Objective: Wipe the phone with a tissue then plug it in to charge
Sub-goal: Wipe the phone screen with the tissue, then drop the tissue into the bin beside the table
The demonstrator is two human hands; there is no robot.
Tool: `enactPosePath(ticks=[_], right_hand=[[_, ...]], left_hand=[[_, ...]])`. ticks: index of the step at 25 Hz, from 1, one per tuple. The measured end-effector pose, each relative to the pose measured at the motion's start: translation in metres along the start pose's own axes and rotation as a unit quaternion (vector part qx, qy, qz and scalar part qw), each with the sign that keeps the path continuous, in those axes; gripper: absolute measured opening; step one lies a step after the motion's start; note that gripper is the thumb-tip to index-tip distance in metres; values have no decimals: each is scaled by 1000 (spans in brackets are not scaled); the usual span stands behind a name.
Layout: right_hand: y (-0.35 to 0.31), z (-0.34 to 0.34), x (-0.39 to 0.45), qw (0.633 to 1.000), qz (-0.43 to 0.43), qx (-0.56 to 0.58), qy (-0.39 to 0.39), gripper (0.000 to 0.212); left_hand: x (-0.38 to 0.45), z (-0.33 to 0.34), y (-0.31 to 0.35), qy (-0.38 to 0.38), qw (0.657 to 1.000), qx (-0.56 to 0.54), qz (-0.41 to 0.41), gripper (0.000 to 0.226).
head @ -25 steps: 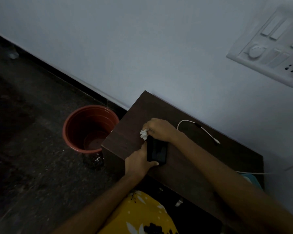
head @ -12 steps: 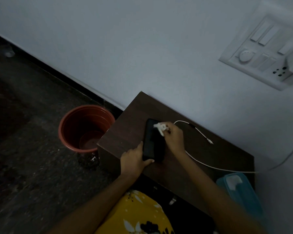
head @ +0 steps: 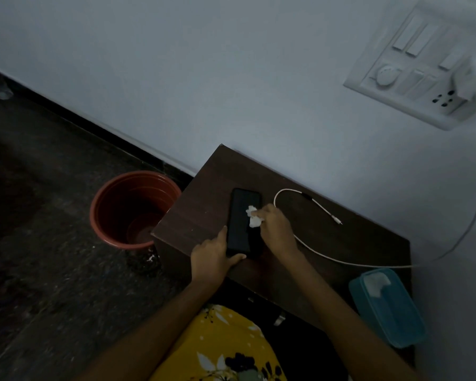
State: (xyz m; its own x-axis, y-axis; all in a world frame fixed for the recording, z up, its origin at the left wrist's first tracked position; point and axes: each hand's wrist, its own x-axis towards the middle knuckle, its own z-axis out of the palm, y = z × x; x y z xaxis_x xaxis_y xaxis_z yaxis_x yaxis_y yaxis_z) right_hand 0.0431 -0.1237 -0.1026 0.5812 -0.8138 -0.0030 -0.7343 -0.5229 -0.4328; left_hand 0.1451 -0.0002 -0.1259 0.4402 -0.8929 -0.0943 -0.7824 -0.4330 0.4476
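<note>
A black phone (head: 241, 218) lies screen-up on the dark wooden table (head: 204, 204). My left hand (head: 213, 257) grips its near end, thumb along the bottom edge. My right hand (head: 276, 228) pinches a crumpled white tissue (head: 254, 218) and presses it on the right side of the screen. A white charging cable (head: 308, 198) loops on the table to the right, its loose plug (head: 339, 221) lying free. The cable runs up to a white adapter (head: 471, 82) in the wall socket.
A blue-lidded tissue box (head: 390, 309) sits at the table's near right corner. A red-brown bucket (head: 134, 207) stands on the floor left of the table. A white switchboard (head: 412, 70) is on the wall, upper right.
My right hand has carried the tissue from the phone's far left end across to the right side of the screen, uncovering the upper half. My left hand keeps its grip.
</note>
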Motion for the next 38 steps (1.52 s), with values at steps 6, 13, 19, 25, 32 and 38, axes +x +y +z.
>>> enactPosePath(ticks=[6, 13, 19, 25, 32, 38], right_hand=[[-31, -7, -43, 999, -16, 14, -25, 33], [-155, 32, 38, 987, -24, 154, -32, 9], [-211, 113, 104, 983, 15, 89, -162, 20], [-202, 172, 131, 955, 88, 117, -260, 29], [-195, 171, 122, 964, 66, 166, -195, 33], [-152, 50, 99, 936, 96, 339, 27, 9]], left_hand=[[-2, -16, -7, -59, 998, -15, 6, 85], [24, -78, -109, 120, 980, -154, -38, 45], [86, -98, -196, 31, 991, 24, -129, 49], [105, -73, -226, -74, 970, 193, -125, 58], [108, -56, -225, -107, 961, 228, -116, 60], [111, -80, -140, 77, 995, 3, -69, 45]])
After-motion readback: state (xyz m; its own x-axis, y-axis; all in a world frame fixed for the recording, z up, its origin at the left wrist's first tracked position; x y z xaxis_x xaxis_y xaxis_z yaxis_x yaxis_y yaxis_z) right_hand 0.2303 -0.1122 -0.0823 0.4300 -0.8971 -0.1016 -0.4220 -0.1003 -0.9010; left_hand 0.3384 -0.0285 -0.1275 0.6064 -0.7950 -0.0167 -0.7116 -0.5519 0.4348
